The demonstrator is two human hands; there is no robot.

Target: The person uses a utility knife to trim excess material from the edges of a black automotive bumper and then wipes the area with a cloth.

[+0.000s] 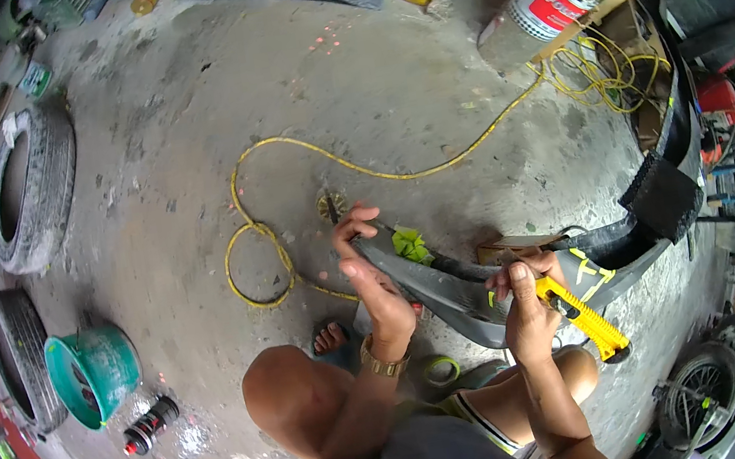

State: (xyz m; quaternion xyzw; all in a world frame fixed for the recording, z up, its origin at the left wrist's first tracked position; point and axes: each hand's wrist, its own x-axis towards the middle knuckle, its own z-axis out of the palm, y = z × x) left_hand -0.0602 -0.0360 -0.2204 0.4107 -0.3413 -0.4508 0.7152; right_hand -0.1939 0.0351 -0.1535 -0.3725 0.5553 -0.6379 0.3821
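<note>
left hand point(372, 276) grips grey panel point(452, 297) edge; right hand point(523, 301) holds yellow knife point(587, 321).

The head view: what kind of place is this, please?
Probably a vehicle repair workshop: worn tyres lie on the concrete floor, and both hands, left and right, hold a grey bumper panel.

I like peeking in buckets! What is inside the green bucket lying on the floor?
The green bucket lies on its side by a tyre. Inside shows only a dark, shadowed hollow; whatever may sit deeper cannot be made out.
</note>
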